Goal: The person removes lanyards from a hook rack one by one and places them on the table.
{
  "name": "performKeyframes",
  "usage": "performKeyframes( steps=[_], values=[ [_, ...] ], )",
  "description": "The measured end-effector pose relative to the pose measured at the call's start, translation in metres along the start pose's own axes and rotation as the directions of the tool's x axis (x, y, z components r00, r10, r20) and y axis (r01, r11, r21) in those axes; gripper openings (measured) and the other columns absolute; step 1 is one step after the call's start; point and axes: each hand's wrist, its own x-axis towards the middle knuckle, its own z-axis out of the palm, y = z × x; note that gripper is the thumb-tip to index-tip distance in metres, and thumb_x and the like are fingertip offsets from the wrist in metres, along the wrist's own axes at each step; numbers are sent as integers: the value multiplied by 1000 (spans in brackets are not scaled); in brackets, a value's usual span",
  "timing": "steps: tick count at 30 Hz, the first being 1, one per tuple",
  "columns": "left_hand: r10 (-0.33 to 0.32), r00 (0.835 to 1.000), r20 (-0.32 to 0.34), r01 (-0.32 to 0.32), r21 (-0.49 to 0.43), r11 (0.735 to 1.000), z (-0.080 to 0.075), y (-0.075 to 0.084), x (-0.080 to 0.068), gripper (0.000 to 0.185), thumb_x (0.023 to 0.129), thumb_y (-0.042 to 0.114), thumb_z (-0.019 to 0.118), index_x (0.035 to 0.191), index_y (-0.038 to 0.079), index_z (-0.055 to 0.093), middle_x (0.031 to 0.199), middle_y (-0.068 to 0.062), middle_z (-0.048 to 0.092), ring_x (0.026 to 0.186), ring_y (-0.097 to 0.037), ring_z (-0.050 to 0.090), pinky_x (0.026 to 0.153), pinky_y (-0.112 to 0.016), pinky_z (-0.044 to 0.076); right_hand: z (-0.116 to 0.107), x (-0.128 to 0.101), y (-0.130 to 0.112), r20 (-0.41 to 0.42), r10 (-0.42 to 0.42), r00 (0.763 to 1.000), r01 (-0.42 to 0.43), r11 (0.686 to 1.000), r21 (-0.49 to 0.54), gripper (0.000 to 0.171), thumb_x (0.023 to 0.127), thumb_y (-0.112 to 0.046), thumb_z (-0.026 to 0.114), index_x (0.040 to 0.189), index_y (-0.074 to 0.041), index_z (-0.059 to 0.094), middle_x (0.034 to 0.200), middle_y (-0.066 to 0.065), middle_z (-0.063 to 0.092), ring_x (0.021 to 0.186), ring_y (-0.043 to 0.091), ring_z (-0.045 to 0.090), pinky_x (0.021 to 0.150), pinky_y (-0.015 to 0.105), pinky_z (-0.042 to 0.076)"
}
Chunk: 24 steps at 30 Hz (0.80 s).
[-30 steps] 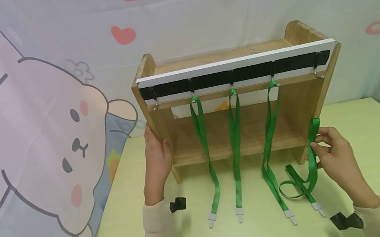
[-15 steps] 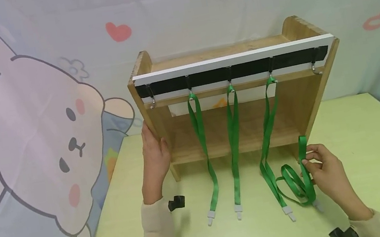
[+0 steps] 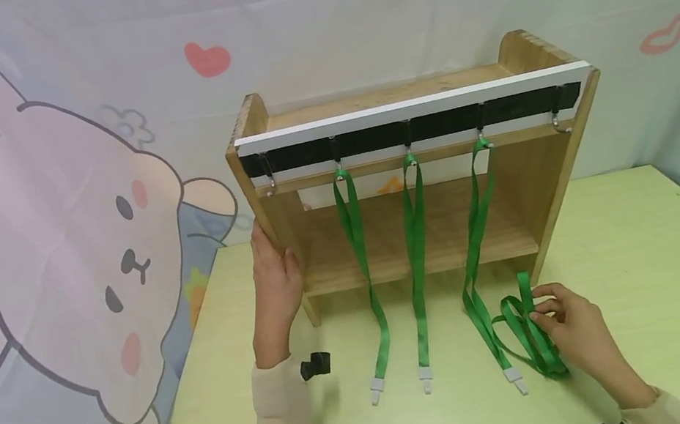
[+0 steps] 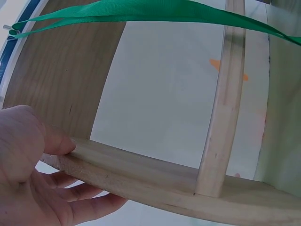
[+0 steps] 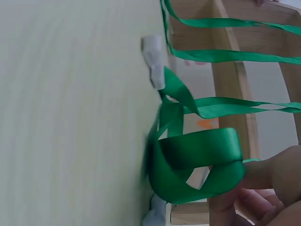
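A wooden shelf (image 3: 554, 171) stands on the table, a row of metal hooks across its front. My left hand (image 3: 276, 281) grips its left side panel; in the left wrist view the thumb lies inside the panel edge (image 4: 155, 188), fingers outside. Low by the right leg, my right hand (image 3: 575, 330) pinches a green lanyard (image 5: 202, 146) between thumb and fingers. Its strap falls in loops close over the tabletop. Three more green lanyards, left (image 3: 351, 221), middle (image 3: 415, 252) and right (image 3: 473, 243), hang from the inner hooks, their white clips towards me.
The leftmost hook (image 3: 271, 184) and rightmost hook (image 3: 558, 124) are bare. A white strip with a black band (image 3: 368, 138) backs the hooks. The pale green table (image 3: 653, 251) extends right of the shelf. Behind hangs a printed cloth (image 3: 363, 23) with a cartoon rabbit.
My right hand has moved down and to the left with its lanyard, from beside the right panel to lower by the leg. The strap has bunched into loops. The left hand keeps its grip.
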Motion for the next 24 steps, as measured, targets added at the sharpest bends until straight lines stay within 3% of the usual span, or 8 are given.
performKeyframes(
  steps=[9,19,24],
  values=[
    [7,1000,12,-7,4,1000,0,-1,-3,66,99,-7,45,156,-8,11,149,-33,30,132,-50,42,104,-64,39,3,-3,5,0,-28,1000,28,994,-102,13,89,3,70,102,4,69,88,13,74,77,28,70,64,32,54],
    [4,1000,24,-4,-2,1000,-2,-1,-2,66,100,-6,45,156,-7,10,149,-32,30,133,-49,41,105,-64,38,1,-2,2,68,-32,997,44,983,-176,12,87,6,66,98,5,70,83,12,71,59,15,58,53,31,45],
    [-10,1000,28,10,-16,1000,-1,-1,-2,66,100,-6,44,157,-5,10,150,-31,29,134,-48,40,105,-64,38,1,-1,0,85,-40,996,57,975,-215,12,86,6,66,97,6,69,80,10,69,60,16,56,53,31,44]
  ],
)
